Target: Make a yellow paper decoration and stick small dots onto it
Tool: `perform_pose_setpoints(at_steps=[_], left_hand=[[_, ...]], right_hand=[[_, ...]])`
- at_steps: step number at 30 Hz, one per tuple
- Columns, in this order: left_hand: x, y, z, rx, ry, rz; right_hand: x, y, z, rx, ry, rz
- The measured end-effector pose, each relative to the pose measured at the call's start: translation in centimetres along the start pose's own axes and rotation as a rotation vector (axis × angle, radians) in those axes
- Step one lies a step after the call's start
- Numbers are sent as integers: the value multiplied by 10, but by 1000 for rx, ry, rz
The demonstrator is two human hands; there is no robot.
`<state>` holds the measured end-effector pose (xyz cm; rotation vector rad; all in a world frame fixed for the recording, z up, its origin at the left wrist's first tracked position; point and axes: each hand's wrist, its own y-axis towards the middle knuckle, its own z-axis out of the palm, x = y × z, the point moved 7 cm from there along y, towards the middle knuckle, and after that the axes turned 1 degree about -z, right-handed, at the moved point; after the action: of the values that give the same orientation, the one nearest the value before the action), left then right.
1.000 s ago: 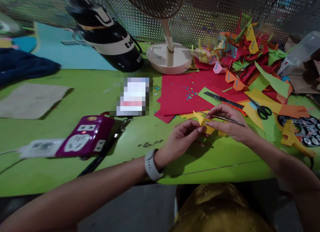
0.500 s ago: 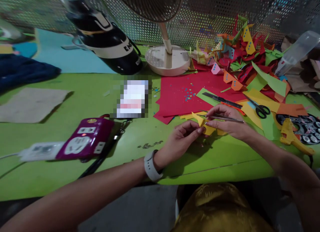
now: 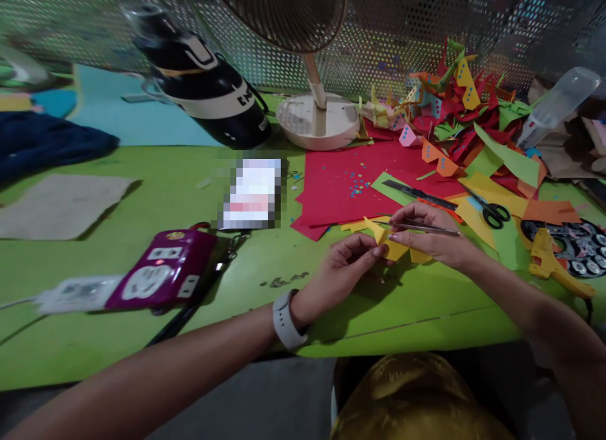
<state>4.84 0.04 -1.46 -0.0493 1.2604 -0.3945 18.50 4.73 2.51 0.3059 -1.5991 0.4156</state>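
My left hand [image 3: 353, 260], with a pale watch [image 3: 286, 320] on the wrist, pinches a folded piece of yellow paper [image 3: 398, 251] by its left side. Slim metal tweezers [image 3: 433, 228] lie in my right hand [image 3: 426, 235], their tips pointing left over the paper. The right fingers are also at the paper's upper edge; whether they grip it I cannot tell. Just beyond the hands, a black utility knife [image 3: 416, 194] rests on red paper [image 3: 331, 181]. Small blue and yellow bits of paper [image 3: 360, 182] are scattered there.
Black scissors [image 3: 492, 211], a yellow glue gun [image 3: 549, 263] and a heap of cut coloured paper [image 3: 454, 112] are on the right. At the back stand a fan [image 3: 317, 121] and a dark bottle [image 3: 213, 93]. A blurred-out phone [image 3: 253, 194] and a purple power strip [image 3: 163, 266] lie left.
The whole view has shifted slightly, so things appear a little lower. Both hands keep nearly the same pose around the yellow paper, with the tweezers still in the right.
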Motion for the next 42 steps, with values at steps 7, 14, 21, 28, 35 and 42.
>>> perform_pose_setpoints(at_steps=[7, 14, 21, 28, 35, 42], left_hand=[[0, 0, 0, -5, -23, -2], [-2, 1, -2, -45, -34, 23], [-7, -1, -6, -77, -82, 77], [-7, 1, -9, -143, -117, 88], [-7, 2, -8, -112, -108, 115], [-5, 3, -10, -133, -101, 82]], right_hand=[[2, -1, 1, 9, -26, -16], [9, -2, -5, 16, -96, -51], [5, 0, -9, 4, -94, -60], [11, -6, -1, 17, -168, -79], [18, -8, 2, 19, -221, -142], [18, -11, 2, 9, -273, -152]])
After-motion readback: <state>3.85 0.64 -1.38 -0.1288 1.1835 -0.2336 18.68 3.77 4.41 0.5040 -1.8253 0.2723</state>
